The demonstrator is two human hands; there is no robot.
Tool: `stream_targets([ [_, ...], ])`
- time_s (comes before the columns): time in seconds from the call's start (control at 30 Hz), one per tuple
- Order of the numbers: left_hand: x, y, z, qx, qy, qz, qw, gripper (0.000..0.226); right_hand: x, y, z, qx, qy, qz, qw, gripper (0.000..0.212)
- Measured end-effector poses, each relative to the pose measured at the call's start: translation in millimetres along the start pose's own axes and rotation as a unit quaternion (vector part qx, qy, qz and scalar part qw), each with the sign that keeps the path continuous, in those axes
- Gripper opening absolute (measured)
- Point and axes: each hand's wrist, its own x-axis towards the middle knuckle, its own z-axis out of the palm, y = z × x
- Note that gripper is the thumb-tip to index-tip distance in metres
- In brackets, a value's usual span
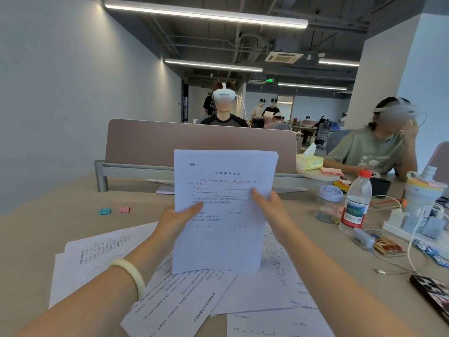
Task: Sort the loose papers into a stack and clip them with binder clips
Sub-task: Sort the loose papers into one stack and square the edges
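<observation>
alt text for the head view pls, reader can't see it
The left hand and right hand hold a stack of printed papers upright over a desk, with loose sheets scattered beneath. A blue binder clip and a pink binder clip lie to the left; a water bottle stands to the right.

The beige surface (60, 227) is carrying loose papers (97, 254) scattered at its near side, a blue binder clip (104, 211) sitting just beside a pink binder clip (124, 209), and a water bottle (356, 205) standing upright at right.

Behind the held stack (220, 239), fingers of the left hand (175, 217) and right hand (272, 207) were hidden; below it, loose sheets (279, 322) were cut off.
</observation>
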Motion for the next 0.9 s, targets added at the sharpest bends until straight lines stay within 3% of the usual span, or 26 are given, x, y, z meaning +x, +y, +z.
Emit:
stream_targets([
  [0.27, -11.1, -2.3, 9.5, 0.027, 0.078, 0.057, 0.995, 0.018, 0.7, 1.8, 20.7, -0.007, 0.051, -0.029, 0.998, 0.026],
  [0.4, -17.7, -11.8, 14.0, 0.066, 0.072, 0.054, 0.994, 0.029, -6.9, 35.6, 27.9, -0.1, 0.055, -0.004, 0.993, 0.025],
  [0.5, -20.5, 4.5, 10.0, 0.123, 0.047, 0.09, 0.987, 0.029, 15.7, 15.2, 35.4, -0.162, 0.041, -0.03, 0.985, 0.028],
  [0.6, -23.1, 14.4, -18.9, 0.137, 0.085, 0.092, 0.983, 0.034, 32.8, -10.7, 50.3, -0.255, -0.012, -0.035, 0.966, 0.024],
  [0.73, -41.9, 1.9, -75.9, 0.211, 0.157, 0.016, 0.965, 0.053, 27.0, 1.3, 90.4, -0.363, -0.202, -0.029, 0.909, 0.039],
  [0.83, -71.5, -18.1, -97.7, 0.243, 0.129, -0.11, 0.955, 0.059, 28.0, 33.7, 119.8, -0.443, -0.245, 0.002, 0.863, 0.046],
  [0.9, -82.5, -27.3, -109.8, 0.314, 0.122, -0.176, 0.925, 0.059, 25.6, 51.3, 132.8, -0.492, -0.269, 0.043, 0.827, 0.052],
])
